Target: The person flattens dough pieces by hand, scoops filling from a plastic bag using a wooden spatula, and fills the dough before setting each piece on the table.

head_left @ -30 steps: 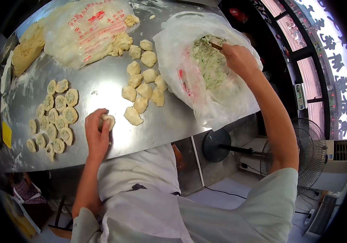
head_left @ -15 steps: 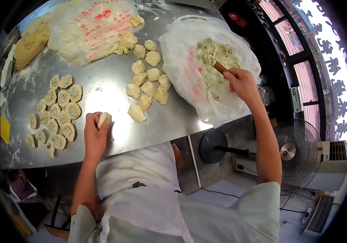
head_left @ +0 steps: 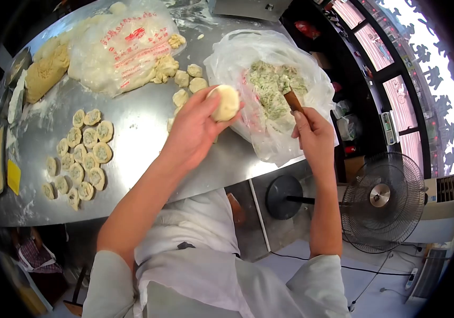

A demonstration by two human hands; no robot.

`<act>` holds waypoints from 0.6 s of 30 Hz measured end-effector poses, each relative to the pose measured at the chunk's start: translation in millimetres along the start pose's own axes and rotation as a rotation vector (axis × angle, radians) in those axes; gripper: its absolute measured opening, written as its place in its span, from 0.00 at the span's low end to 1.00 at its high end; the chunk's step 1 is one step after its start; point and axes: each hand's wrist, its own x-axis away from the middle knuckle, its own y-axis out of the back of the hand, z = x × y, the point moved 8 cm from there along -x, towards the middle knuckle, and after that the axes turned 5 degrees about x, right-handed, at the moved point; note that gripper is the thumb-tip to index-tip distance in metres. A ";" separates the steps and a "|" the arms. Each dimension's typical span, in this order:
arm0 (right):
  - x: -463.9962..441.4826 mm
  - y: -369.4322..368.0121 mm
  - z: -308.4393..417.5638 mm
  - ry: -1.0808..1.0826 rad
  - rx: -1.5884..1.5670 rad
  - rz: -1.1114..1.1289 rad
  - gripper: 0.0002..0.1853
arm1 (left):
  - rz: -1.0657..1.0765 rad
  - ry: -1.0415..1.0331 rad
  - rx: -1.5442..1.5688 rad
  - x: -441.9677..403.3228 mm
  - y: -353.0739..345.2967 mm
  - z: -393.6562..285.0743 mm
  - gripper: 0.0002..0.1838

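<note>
My left hand [head_left: 192, 130] holds a round, pale dough piece [head_left: 227, 103] above the steel table, at the near edge of the plastic-lined filling. Fingers of my right hand [head_left: 314, 135] are closed around a brown wooden stick-like tool [head_left: 293, 102], whose far end touches the green-white filling [head_left: 269, 87]. That filling lies in a white plastic bag [head_left: 227, 55]. Behind my left hand are several dough lumps [head_left: 181, 97], partly hidden by it. Several round dough pieces with filling on top [head_left: 102, 152] lie in a group at the left.
A printed plastic bag over dough [head_left: 126, 50] and a tan mound [head_left: 46, 74] occupy the back left of the steel table [head_left: 137, 132]. A yellow card [head_left: 14, 176] is near its left edge. Beyond the table at right stands a fan [head_left: 380, 195]. Another person [head_left: 38, 254] is partly visible at lower left.
My left hand has risen from the table and moved right, toward the filling, with the dough piece. My right hand has moved slightly nearer to me with the tool.
</note>
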 end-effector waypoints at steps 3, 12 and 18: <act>13.8 1.0 21.8 0.267 0.109 -0.200 0.12 | 0.037 0.046 0.031 -37.0 -20.3 26.6 0.21; 50.2 -45.6 31.9 0.454 0.732 -0.207 0.30 | -0.142 0.078 0.118 -52.8 -29.9 63.6 0.20; 38.2 -9.2 15.7 0.307 0.133 -0.011 0.21 | -0.160 -0.008 -0.023 -37.1 -3.2 40.2 0.20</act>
